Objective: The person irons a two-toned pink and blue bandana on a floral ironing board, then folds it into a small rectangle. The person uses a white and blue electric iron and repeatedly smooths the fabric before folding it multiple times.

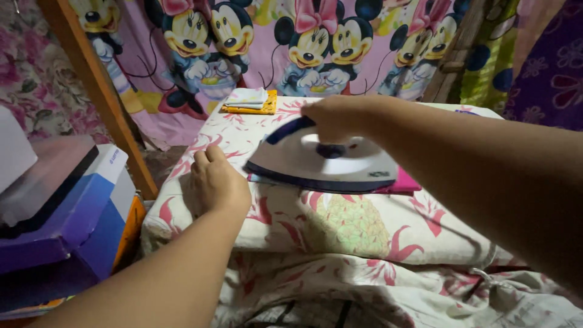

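Gripped from above, the handle of the white and blue iron (322, 163) is enclosed by the right hand (335, 118), whose fingers are wrapped fully round it. The left hand (217, 182) is laid palm down, holding nothing, on the floral cover of the ironing board (340, 228) near its left edge, just beside the iron's tip. Under the soleplate a pink cloth (405, 183) is pressed, only its right end showing. To do the pass well, the soleplate is best kept flat and the cloth held taut, with the flat hand kept apart from the tip. The iron is placed near the middle of the board; its long axis is laid across the board, the pointed tip turned toward the left edge. At the far edge, small folded cloths (249, 100) are stacked.
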